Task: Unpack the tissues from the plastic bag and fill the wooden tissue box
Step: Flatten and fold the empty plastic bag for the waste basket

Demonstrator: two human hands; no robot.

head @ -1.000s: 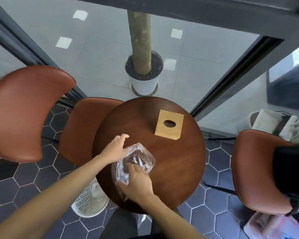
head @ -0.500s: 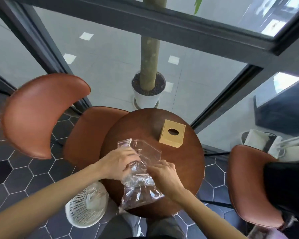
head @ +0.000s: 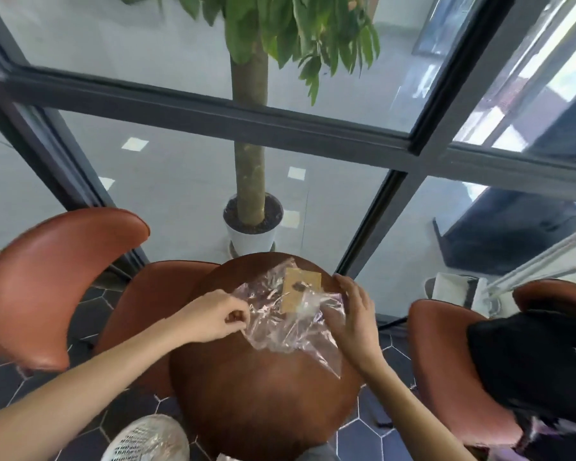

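**Spreading the bag open, box not yet filled**

Pinching with left fingertips (head: 238, 319) of the left hand (head: 213, 316) an edge of the clear crinkled plastic bag (head: 280, 314); pressing its far side with the splayed right hand (head: 354, 316). Hovering above the round dark-wood table (head: 263, 394), veiling the pale wooden tissue box (head: 301, 287). Showing no tissues; filling remaining. Stretching wider and higher than half a second ago
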